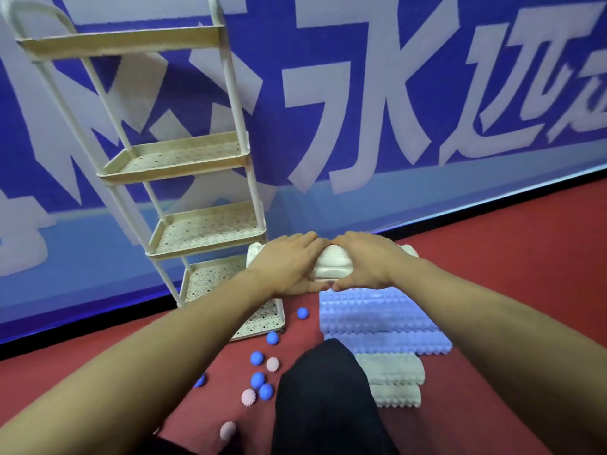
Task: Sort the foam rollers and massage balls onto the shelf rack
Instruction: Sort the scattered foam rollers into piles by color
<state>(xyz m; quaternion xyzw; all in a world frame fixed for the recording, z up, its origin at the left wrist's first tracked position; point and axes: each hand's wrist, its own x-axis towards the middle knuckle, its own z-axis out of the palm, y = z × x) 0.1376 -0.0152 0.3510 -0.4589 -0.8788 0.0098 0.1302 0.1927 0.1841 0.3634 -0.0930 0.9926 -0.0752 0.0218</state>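
Barely begun: the shelf rack [184,159] at ten o'clock holds nothing visible, both the left hand [289,262] and right hand [364,261] clasp the white foam roller [331,262], while the other rollers [381,320] and massage balls [259,372] lie on the floor [509,274].

hands: left hand [289,262] and right hand [364,261] both grip white foam roller [331,264], just right of shelf rack [210,231]
rollers: blue foam rollers [381,320], grey foam rollers [394,382] right of rack
balls: blue massage balls [257,358], pink massage balls [272,364] on red floor [492,274] before rack
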